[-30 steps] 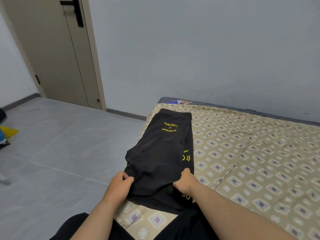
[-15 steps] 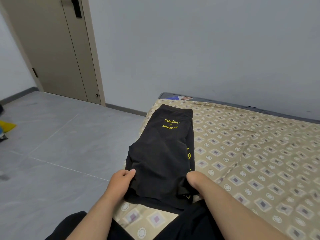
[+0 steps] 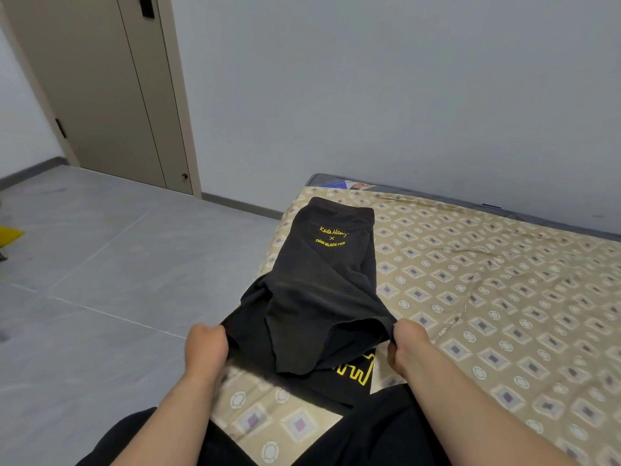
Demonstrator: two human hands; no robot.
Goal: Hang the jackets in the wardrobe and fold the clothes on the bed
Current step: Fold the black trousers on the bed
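— What are the fingers (image 3: 216, 334) doing?

— On the left hand (image 3: 205, 351) they are curled into the cloth, pinching the near left corner of the black garment (image 3: 322, 290). The right hand (image 3: 406, 344) does the same at the near right corner, with its fingers closed on the hem. Both hands are knuckles up, and the fingertips are hidden in the fabric.

— And the hem between them?

— It is lifted off the layer below and sags a little in the middle. Under it, a yellow line drawing (image 3: 356, 369) shows on the lower layer.

— Where does the garment lie?

— On the bed (image 3: 504, 297), along its left edge near the far corner. It is folded into a long strip that runs away from the person. The far end lies flat, with yellow lettering (image 3: 331, 235) facing up.

— What is around it?

— A patterned beige sheet covers the bed. The grey tiled floor (image 3: 100, 264) is to the left. A beige door (image 3: 111, 95) stands in the far left corner beside the pale wall (image 3: 403, 95). Something yellow (image 3: 10, 234) sits at the left edge of the view, too cut off to identify.
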